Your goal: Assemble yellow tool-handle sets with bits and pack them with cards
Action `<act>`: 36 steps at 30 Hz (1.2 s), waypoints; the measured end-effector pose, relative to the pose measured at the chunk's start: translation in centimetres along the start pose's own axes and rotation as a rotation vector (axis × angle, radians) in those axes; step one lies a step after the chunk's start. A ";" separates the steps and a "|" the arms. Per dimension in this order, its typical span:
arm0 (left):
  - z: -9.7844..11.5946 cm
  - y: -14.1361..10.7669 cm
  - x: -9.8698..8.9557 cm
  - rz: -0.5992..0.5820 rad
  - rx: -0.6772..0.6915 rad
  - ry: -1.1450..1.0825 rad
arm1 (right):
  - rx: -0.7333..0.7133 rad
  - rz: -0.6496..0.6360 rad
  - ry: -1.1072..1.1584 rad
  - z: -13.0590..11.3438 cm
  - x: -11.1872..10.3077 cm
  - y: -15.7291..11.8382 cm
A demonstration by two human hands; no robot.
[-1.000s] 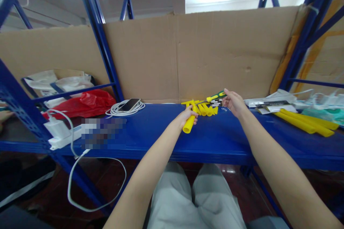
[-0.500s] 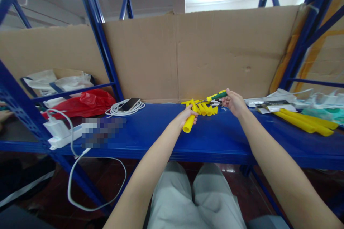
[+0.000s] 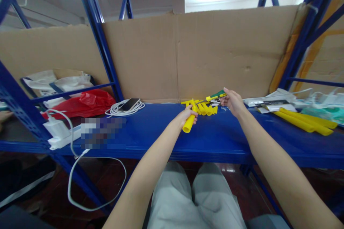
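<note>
Over the middle of the blue bench (image 3: 158, 125), the screwdriver (image 3: 215, 96) has rolled: green's on top where yellow was half a second ago, so I'd guess it's mid-twist. Right hand (image 3: 233, 102) has fingertips pinched on its handle end; left hand (image 3: 187, 115) is curled snugly round the yellow tube piece (image 3: 188, 125), smooth, bright, hollow-ended and tilted. Can't tell if the tip's seated.

Screwdriver handle (image 3: 215, 95) has been turned about its axis: half a second ago yellow was seen along the top edge, now green. Right hand (image 3: 233, 102) has been shifted slightly left since then.
</note>
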State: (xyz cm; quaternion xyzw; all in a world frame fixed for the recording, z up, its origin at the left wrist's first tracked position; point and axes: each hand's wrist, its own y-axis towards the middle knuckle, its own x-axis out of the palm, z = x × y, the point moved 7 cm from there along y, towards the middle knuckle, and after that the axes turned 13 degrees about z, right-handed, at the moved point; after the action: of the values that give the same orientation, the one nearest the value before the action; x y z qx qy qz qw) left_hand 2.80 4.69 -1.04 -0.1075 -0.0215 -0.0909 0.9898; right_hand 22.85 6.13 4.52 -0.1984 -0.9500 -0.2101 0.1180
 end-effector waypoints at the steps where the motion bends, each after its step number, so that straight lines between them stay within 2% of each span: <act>1: 0.0 0.0 0.0 -0.007 -0.002 -0.005 | -0.013 0.009 0.000 -0.1 0.0 0.0; 6: -0.1 0.2 -0.1 0.000 -0.002 -0.020 | -0.034 0.020 -0.021 -0.3 0.0 -0.1; 15: -0.2 0.5 -0.1 -0.011 -0.002 -0.033 | -0.004 -0.125 0.074 -0.9 1.0 -1.2; 25: -0.2 0.4 0.0 -0.031 0.010 -0.016 | -0.056 0.011 0.011 -0.3 0.2 -0.2; 31: -0.3 0.6 -0.1 -0.018 0.004 -0.011 | -0.082 0.006 0.002 -0.6 0.3 -0.4; 36: -0.1 0.4 0.0 -0.019 0.020 -0.007 | -0.006 -0.057 0.046 -0.6 0.6 -0.8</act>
State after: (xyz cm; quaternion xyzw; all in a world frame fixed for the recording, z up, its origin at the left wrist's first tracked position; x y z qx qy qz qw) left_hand 2.83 5.07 -1.20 -0.0977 -0.0271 -0.0999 0.9898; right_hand 22.06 5.41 4.96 -0.1665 -0.9517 -0.2209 0.1333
